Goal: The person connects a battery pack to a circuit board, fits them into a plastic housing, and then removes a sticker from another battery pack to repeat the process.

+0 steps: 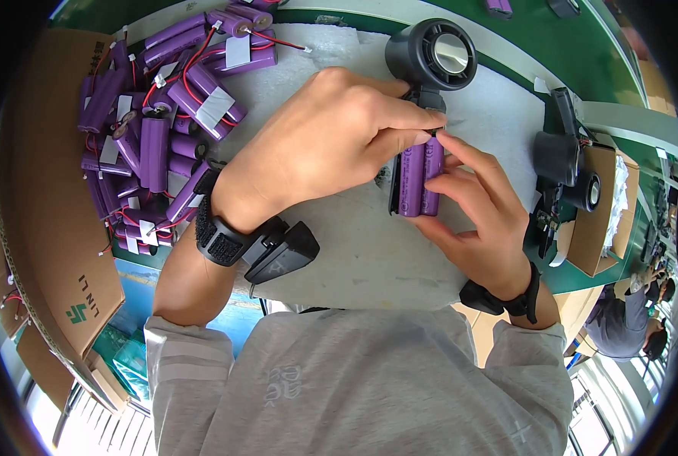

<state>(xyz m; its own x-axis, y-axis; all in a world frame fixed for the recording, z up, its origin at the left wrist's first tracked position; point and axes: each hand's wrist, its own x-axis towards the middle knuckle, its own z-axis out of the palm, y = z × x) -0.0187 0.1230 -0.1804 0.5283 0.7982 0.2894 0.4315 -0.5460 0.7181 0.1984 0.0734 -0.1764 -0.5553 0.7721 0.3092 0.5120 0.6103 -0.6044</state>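
A black handheld fan (407,57) with a round silver centre lies on the white foam sheet. Below its neck, a purple two-cell battery pack (412,178) sits in or against a dark handle shell (393,196). My right hand (491,205) grips the pack from its right side, thumb near the lower end and fingers along the upper part. Reaching across from the left, my left hand (323,137) pinches at the pack's top end, by the fan's neck. What lies between those fingertips is too small to make out.
Several purple battery packs (154,152) with red and black wires are heaped at the left beside a tall cardboard wall (50,190). More black fan parts (555,163) and a small open carton (591,247) stand at the right. Another person (620,323) sits far right.
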